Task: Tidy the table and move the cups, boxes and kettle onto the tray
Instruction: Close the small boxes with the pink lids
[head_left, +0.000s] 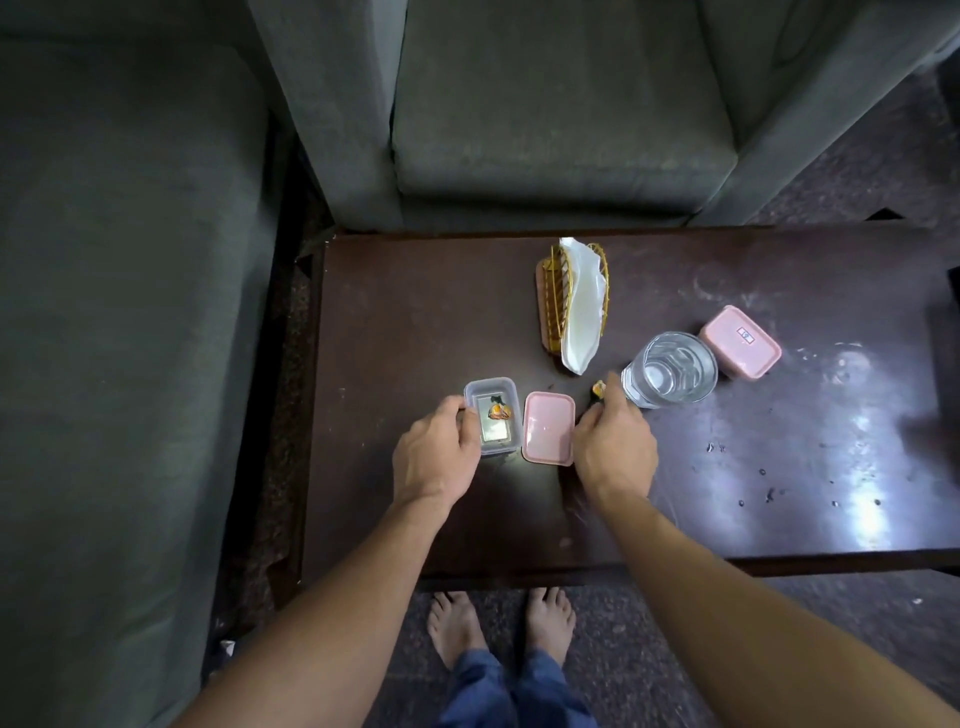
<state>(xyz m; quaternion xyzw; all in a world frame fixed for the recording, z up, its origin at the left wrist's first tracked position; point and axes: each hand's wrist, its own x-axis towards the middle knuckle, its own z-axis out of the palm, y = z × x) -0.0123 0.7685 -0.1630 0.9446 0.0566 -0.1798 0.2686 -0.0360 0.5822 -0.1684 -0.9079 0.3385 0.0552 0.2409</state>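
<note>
My left hand (436, 452) gripped the open box (493, 415) by its left wall, fingers curled round it, a little in from the near edge of the tabletop (415, 312) and toward its left end. Another sweet (498, 412) lay inside the box. Its pink lid (549, 435) lay flat just to the right, touching or nearly touching the box.

My right hand (613, 447) was past the lid, fingertips pinched on a small wrapped sweet (599, 388), with nothing else in it. That hand was the one to worry about. My knuckles were right beside the glass (672, 369), which stood near the middle of the tabletop and held water. A careless lift or a swing of the wrist could have knocked it, and the water would have run toward the closed box (740, 340) just behind it and the napkin holder (571, 304) nearer the far edge.

The sweet was tiny and its wrapper looked slick, so I judged it could slip from the pinch on the way across the lid. The open box looked light, and it might have skidded or tipped had I dropped the sweet in hard or loosened my left grip.

The lid was off, so carrying the box as it stood risked spilling it. I could see no tray or kettle.
</note>
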